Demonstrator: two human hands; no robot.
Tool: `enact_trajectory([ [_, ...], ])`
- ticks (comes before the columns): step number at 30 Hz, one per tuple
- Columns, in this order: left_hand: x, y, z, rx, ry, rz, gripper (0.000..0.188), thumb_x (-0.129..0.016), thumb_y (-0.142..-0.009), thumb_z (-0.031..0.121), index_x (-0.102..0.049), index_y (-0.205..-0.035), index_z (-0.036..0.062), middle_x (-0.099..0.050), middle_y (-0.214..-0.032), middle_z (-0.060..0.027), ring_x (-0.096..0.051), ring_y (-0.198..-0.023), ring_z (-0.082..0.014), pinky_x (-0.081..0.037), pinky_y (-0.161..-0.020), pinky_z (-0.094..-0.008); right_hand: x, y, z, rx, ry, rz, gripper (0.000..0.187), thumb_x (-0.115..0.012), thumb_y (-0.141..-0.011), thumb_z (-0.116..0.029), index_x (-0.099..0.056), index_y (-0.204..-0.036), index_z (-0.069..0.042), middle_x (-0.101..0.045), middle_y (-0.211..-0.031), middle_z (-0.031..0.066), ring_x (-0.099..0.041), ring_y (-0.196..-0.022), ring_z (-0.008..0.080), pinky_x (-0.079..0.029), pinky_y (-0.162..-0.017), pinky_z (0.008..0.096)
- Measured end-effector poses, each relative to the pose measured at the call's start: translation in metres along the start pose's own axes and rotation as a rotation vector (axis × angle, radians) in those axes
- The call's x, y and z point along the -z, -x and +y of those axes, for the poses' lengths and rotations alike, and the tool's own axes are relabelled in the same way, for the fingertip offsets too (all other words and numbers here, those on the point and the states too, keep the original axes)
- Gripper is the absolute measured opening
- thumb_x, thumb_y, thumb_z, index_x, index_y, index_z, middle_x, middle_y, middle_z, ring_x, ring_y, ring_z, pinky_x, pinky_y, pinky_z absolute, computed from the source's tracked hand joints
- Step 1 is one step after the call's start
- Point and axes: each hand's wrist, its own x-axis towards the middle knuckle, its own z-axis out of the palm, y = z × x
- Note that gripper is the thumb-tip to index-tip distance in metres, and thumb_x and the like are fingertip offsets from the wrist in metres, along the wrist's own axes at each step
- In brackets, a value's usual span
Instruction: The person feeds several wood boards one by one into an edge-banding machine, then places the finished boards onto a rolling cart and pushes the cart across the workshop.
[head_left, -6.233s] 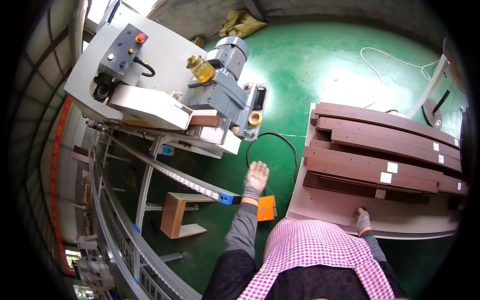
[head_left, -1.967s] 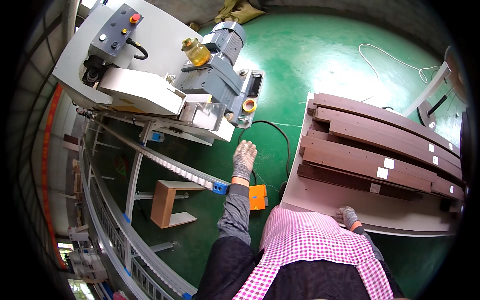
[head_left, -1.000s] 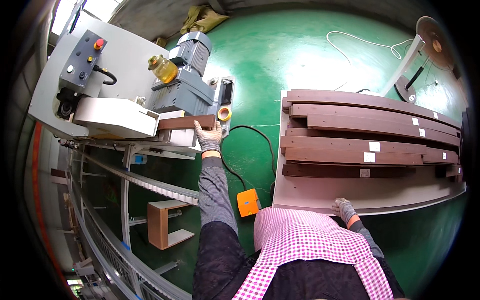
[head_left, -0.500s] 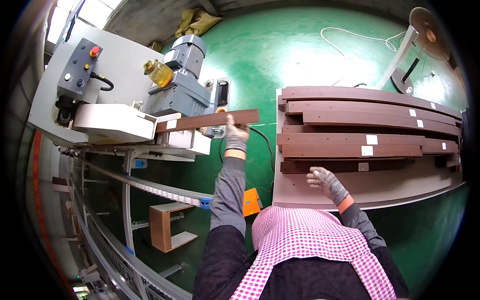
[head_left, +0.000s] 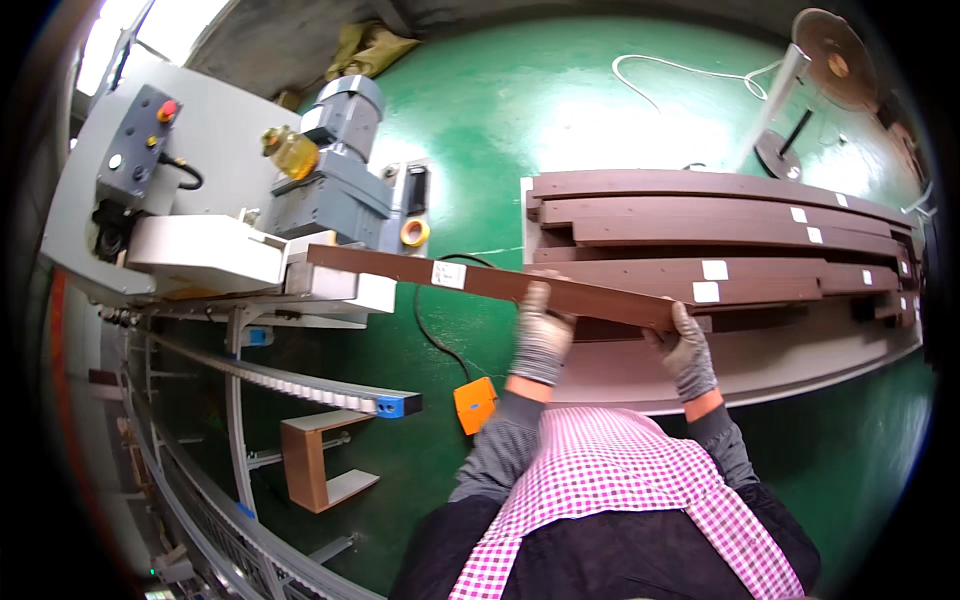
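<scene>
A long brown board (head_left: 490, 283) with a white label slants in front of me, its left end beside the machine's white guard and its right end over the stack. My left hand (head_left: 545, 335), in a grey knit glove and slightly blurred, grips the board near its middle. At the right end, my gloved right hand (head_left: 686, 345) is closed round the board with the thumb on top. Behind it lies a stack of similar brown boards (head_left: 720, 235), several with white labels, on a pale flat base (head_left: 620, 385).
To the left stands a machine with a white guard (head_left: 205, 252), grey motor (head_left: 345, 115) and control box (head_left: 137, 140). A roller rail (head_left: 300, 385) runs below it. An orange foot pedal (head_left: 475, 405) sits on the green floor. A fan (head_left: 835, 65) stands far right.
The board has come out from the machine's guard and swung rightward with my left hand. My right hand, empty before, has taken hold of its right end.
</scene>
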Motion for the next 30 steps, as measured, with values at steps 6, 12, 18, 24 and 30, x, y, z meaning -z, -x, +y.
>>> enact_trajectory([
  [6,0.088,-0.008,0.117,-0.328,-0.167,0.002,0.029,-0.056,-0.079,0.032,-0.052,-0.094,0.0075,-0.057,-0.090,-0.0061,-0.052,-0.090,-0.0195,-0.041,-0.082,-0.0380,0.161,0.014,-0.085,0.113,-0.052,0.354,0.024,-0.066,-0.073,-0.033,-0.059,-0.091,-0.018,-0.058,-0.084,-0.0047,-0.051,-0.080,0.0126,-0.042,-0.068,0.0320],
  [12,0.145,0.008,0.063,-0.106,-0.049,0.449,0.030,-0.062,-0.078,0.023,-0.051,-0.101,0.0072,-0.056,-0.097,-0.0066,-0.052,-0.094,-0.0231,-0.043,-0.086,-0.0393,0.264,-0.039,-0.080,0.178,-0.474,0.467,0.035,-0.063,-0.075,-0.021,-0.050,-0.107,-0.015,-0.052,-0.113,0.0041,-0.043,-0.106,0.0228,-0.025,-0.098,0.0417],
  [18,0.181,-0.015,-0.001,0.114,0.036,0.423,0.029,-0.066,-0.073,0.013,-0.053,-0.099,0.0077,-0.058,-0.094,-0.0070,-0.055,-0.089,-0.0232,-0.046,-0.082,-0.0391,0.253,-0.067,-0.078,-0.079,-0.280,0.590,0.068,-0.054,-0.081,-0.022,-0.014,-0.134,-0.005,-0.005,-0.143,0.0106,-0.010,-0.131,0.0275,-0.014,-0.105,0.0423],
  [24,0.175,-0.023,-0.046,0.153,0.008,0.357,0.025,-0.064,-0.075,0.010,-0.054,-0.098,0.0074,-0.058,-0.095,-0.0055,-0.053,-0.092,-0.0208,-0.044,-0.083,-0.0371,0.252,-0.073,-0.074,-0.058,-0.001,0.497,0.061,-0.050,-0.082,-0.021,-0.020,-0.132,-0.003,-0.009,-0.140,0.0189,-0.011,-0.129,0.0332,-0.025,-0.101,0.0453],
  [30,0.179,-0.034,-0.061,0.352,-0.513,0.413,0.023,-0.064,-0.077,0.020,-0.052,-0.090,0.0056,-0.056,-0.081,-0.0050,-0.055,-0.077,-0.0199,-0.050,-0.065,-0.0370,0.243,-0.076,-0.068,-0.128,0.238,0.535,0.059,-0.054,-0.081,-0.022,-0.027,-0.129,-0.003,-0.020,-0.137,0.0194,-0.025,-0.124,0.0354,-0.032,-0.096,0.0473],
])
